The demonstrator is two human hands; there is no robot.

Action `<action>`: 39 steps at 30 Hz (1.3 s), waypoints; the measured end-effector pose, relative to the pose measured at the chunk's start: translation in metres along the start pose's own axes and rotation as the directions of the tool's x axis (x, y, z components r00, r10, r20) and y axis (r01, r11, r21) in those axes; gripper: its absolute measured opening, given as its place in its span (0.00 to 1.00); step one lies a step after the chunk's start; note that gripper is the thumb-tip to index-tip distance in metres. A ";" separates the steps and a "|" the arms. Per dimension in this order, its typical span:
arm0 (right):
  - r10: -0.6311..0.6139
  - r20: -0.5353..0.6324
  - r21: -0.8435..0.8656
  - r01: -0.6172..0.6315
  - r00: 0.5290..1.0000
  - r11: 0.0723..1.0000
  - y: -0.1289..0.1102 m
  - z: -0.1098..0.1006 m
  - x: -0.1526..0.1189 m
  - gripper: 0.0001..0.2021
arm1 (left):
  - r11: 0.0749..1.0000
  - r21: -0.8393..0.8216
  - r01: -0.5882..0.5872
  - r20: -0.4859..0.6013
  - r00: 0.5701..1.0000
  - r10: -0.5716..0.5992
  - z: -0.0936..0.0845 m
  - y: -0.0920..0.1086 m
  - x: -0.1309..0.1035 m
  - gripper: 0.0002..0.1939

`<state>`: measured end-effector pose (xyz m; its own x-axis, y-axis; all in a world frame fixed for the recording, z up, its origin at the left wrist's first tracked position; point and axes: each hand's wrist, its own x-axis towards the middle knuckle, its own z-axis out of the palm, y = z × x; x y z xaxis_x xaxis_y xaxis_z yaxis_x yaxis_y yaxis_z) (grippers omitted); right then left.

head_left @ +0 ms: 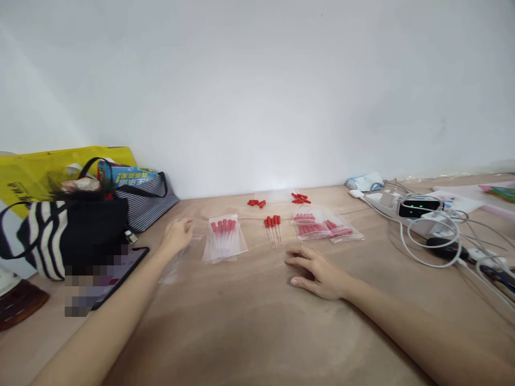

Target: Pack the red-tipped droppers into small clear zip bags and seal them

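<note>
My left hand (pixel 177 235) reaches out over the wooden table (pixel 249 321), its fingers on a thin clear plastic bag (pixel 172 268) that lies flat left of a stack of clear bags holding red-capped droppers (pixel 224 237). My right hand (pixel 317 271) rests palm down on the table, holding nothing, just in front of a loose bunch of red-capped droppers (pixel 273 228). Two more filled bags (pixel 322 226) lie to the right of that bunch. Loose red caps (pixel 256 202) and another red pile (pixel 301 198) sit near the wall.
At the left stand a striped black-and-white bag (pixel 60 236), a grey striped tote (pixel 148 201) and a yellow bag (pixel 36 171), with a phone (pixel 120 273) beside them. On the right a power strip (pixel 418 209) and tangled white cables (pixel 438 241) cover the table.
</note>
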<state>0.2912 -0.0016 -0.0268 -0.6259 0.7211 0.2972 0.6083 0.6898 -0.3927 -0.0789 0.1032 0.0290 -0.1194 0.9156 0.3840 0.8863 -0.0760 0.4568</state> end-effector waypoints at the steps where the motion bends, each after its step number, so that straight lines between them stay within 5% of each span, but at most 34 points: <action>1: 0.000 0.000 0.000 0.000 1.000 1.000 0.000 0.000 0.000 0.23 | 0.999 0.042 0.008 -0.011 1.000 -0.008 -0.005 -0.008 -0.012 0.15; 5: 0.006 0.000 -0.006 -0.006 1.000 1.000 0.000 0.001 0.000 0.23 | 0.933 0.354 0.062 0.102 0.989 -0.105 -0.009 -0.031 -0.053 0.33; 12: 0.006 -0.013 -0.005 -0.006 1.000 1.000 0.000 0.000 -0.001 0.23 | 0.900 0.434 0.025 0.190 0.975 -0.119 -0.006 -0.035 -0.067 0.21; 17: -0.021 -0.035 -0.018 0.020 0.999 1.000 0.001 0.001 -0.001 0.22 | 0.917 0.344 0.200 -0.009 0.978 -0.210 -0.022 -0.027 -0.072 0.20; 20: -0.020 -0.057 -0.029 0.018 0.998 0.999 0.001 0.003 0.000 0.21 | 0.997 0.078 -0.018 -0.158 0.987 0.031 -0.028 -0.004 -0.086 0.21; 22: 0.012 -0.111 -0.052 -0.018 0.994 0.999 0.002 0.004 0.001 0.19 | 0.946 -0.088 -0.311 -0.074 0.949 0.305 -0.024 0.023 -0.099 0.21; 25: 0.087 -0.231 -0.073 -0.107 0.969 0.992 0.007 0.008 0.002 0.13 | 0.811 -0.194 -0.552 0.148 0.801 0.581 -0.008 0.067 -0.115 0.20; 27: 0.138 -0.293 -0.070 -0.165 0.946 0.984 0.011 0.011 0.002 0.09 | 0.748 -0.213 -0.628 0.307 0.684 0.662 0.007 0.090 -0.122 0.20; 31: 0.209 -0.377 -0.022 -0.234 0.902 0.972 0.017 0.015 0.004 0.07 | 0.731 -0.240 -0.638 0.550 0.532 0.644 0.028 0.106 -0.132 0.21; 33: 0.232 -0.403 0.016 -0.247 0.885 0.969 0.020 0.012 0.011 0.07 | 0.746 -0.255 -0.615 0.583 0.518 0.626 0.032 0.103 -0.135 0.23; 39: 0.461 -0.343 0.141 -0.440 0.818 0.887 0.032 -0.003 0.075 0.11 | 0.753 -0.343 -0.562 0.431 0.618 0.658 0.033 0.095 -0.139 0.18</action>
<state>0.2650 0.0741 -0.0148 -0.0645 0.9305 0.3606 0.7460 0.2850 -0.6019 0.0361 -0.0179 -0.0072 0.7022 0.6859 0.1913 0.5807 -0.7071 0.4035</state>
